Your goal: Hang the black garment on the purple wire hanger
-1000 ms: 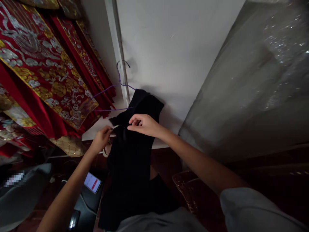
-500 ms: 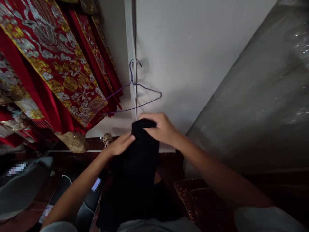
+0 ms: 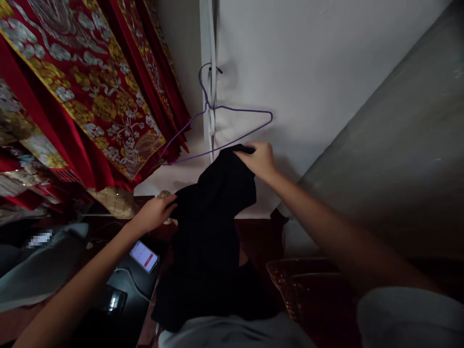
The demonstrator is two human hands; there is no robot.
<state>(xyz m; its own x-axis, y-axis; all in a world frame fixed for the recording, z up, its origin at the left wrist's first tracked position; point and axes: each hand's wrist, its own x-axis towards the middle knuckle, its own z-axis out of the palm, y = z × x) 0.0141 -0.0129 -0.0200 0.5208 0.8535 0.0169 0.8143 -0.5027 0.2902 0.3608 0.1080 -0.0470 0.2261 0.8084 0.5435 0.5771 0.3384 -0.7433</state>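
Note:
A black garment (image 3: 217,193) hangs between my hands; its exact kind is too dark to make out. My right hand (image 3: 260,158) pinches its upper right edge, just under the lower bar of a purple wire hanger (image 3: 241,110). At its left edge, lower down, my left hand (image 3: 157,211) has its fingers closed on the cloth. The hanger hangs by its hook on a white strip along the wall, tilted, with nothing on it. The lower part of the cloth merges with dark clothing below.
Red embroidered cloths (image 3: 105,96) hang at the left, close to the hanger. A lit phone (image 3: 144,256) lies on a black surface at lower left. A dark red glossy chair (image 3: 308,270) stands at lower right. A grey panel (image 3: 391,159) leans along the right side.
My hands have moved apart, the left one down and left, the right one up and right. The black garment is spread wider between them. The hanger sits more tilted in view.

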